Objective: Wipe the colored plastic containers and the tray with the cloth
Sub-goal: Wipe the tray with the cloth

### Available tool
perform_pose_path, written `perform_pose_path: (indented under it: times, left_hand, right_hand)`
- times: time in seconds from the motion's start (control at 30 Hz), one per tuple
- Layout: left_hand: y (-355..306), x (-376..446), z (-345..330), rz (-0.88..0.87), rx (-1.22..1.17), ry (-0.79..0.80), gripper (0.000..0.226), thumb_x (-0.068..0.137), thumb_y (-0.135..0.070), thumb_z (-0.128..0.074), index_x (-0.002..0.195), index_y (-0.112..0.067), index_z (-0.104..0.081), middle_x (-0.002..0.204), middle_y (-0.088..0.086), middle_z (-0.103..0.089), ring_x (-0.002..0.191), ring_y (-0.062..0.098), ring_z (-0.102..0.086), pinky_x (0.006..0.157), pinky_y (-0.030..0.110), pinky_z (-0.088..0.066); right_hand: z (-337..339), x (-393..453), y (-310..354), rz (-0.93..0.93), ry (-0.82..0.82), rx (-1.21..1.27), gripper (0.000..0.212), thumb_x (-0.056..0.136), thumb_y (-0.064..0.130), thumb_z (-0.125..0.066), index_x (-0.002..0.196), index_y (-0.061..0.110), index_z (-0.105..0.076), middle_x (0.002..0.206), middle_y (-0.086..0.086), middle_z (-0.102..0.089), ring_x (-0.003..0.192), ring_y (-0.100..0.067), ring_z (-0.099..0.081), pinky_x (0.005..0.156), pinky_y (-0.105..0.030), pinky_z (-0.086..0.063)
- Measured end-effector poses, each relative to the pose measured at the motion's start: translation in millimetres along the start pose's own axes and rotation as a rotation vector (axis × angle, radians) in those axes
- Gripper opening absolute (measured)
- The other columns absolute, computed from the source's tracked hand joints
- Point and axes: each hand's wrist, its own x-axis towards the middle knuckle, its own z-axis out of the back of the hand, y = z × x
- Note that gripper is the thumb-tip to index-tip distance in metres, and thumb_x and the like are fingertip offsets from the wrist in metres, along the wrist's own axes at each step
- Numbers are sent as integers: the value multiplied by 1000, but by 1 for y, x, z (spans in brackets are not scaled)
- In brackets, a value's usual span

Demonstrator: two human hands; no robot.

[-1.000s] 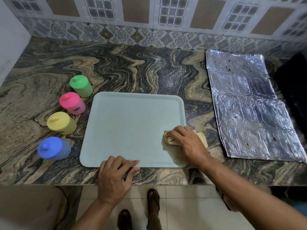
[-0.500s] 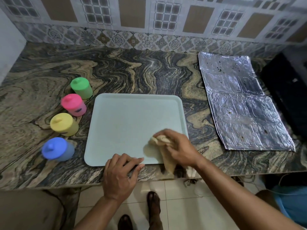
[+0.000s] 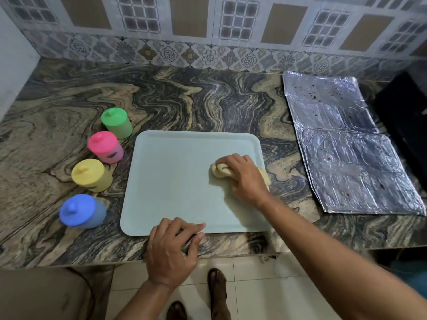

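A pale blue-green tray [image 3: 175, 181] lies flat on the marble counter. My right hand [image 3: 245, 179] presses a bunched beige cloth [image 3: 219, 171] onto the tray's right side, near its right rim. My left hand [image 3: 172, 248] rests on the tray's front edge, fingers curled over the rim and holding it down. Left of the tray stand four lidded plastic containers in a slanted row: green [image 3: 116, 122] farthest, then pink [image 3: 105, 146], yellow [image 3: 91, 175], and blue [image 3: 80, 213] nearest. None of them is touched.
A crumpled sheet of aluminium foil [image 3: 346, 144] covers the counter at the right, with a black object [image 3: 409, 116] beyond it. The tiled wall [image 3: 208, 26] closes the back. The counter's front edge [image 3: 92, 257] runs just below the tray; my feet show on the floor.
My right hand has carried the cloth from the tray's front right corner up along its right side. The left hand has stayed on the front rim.
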Motion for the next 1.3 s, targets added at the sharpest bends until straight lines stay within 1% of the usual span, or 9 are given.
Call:
perform_pose_path:
  times: [0.2,0.4,0.53,0.7,0.83,0.93,1.0,1.13,1.3]
  left_hand:
    - [-1,0,2,-13,-3,9,20,89,-39,-77,109,-39,-79,87,-17,-57,82,15,-51,70,32,-40]
    - [1,-2,2,-41,27,11,16,90,-41,-76,104,-35,-79,86,-14,-57,82,15,-50,70,32,-39]
    - [4,-4,3,-54,22,18,13,90,-39,-74,100,-32,-77,87,-14,-56,83,15,-49,72,29,-33]
    - [3,-4,4,-50,-4,10,12,92,-42,-74,96,-31,-74,89,-14,-59,83,16,-52,73,31,-40]
    - [1,1,8,-19,-83,38,17,94,-48,-72,105,-36,-75,93,-18,-61,88,13,-57,75,32,-46]
    - [4,1,18,-41,-147,47,21,89,-51,-79,104,-37,-75,101,-20,-63,97,8,-59,83,34,-46]
    - [15,-1,30,-11,-111,17,25,86,-54,-80,105,-39,-76,105,-18,-63,102,9,-58,87,36,-43]
    - [48,-4,48,28,-98,47,24,92,-52,-71,113,-43,-76,108,-23,-58,105,7,-54,86,40,-46]
    - [57,1,48,-1,-148,105,25,98,-39,-64,120,-45,-75,99,-22,-57,98,6,-54,81,39,-46]
  right_hand:
    - [-9,-85,27,12,55,56,66,71,-3,-58,128,29,-66,122,10,-65,95,-22,-50,79,-35,-42]
    - [-7,-116,53,-4,106,95,52,81,26,-43,126,30,-68,119,12,-68,91,-18,-51,76,-29,-40]
    - [1,-114,62,-25,166,142,48,83,12,-57,126,31,-68,119,13,-72,100,-17,-64,88,-36,-52]
    - [8,-97,60,-190,255,474,46,90,6,-64,129,30,-69,120,15,-76,116,-5,-69,102,-26,-54]
    - [8,-81,54,-235,-1,509,49,92,4,-69,132,31,-64,116,11,-74,110,-8,-70,97,-27,-56]
    - [22,-48,36,-338,-314,334,45,92,2,-71,131,24,-63,115,3,-72,102,-19,-69,87,-34,-55]
    - [34,-17,22,-434,-426,154,40,95,8,-70,132,18,-61,118,-6,-66,100,-26,-63,82,-34,-46]
    - [28,37,7,-616,-380,-104,38,99,17,-69,132,8,-52,128,-18,-56,106,-42,-64,87,-45,-51]
    - [-23,75,42,-522,-341,-83,30,102,18,-64,125,3,-53,123,-23,-58,104,-48,-64,83,-51,-50]
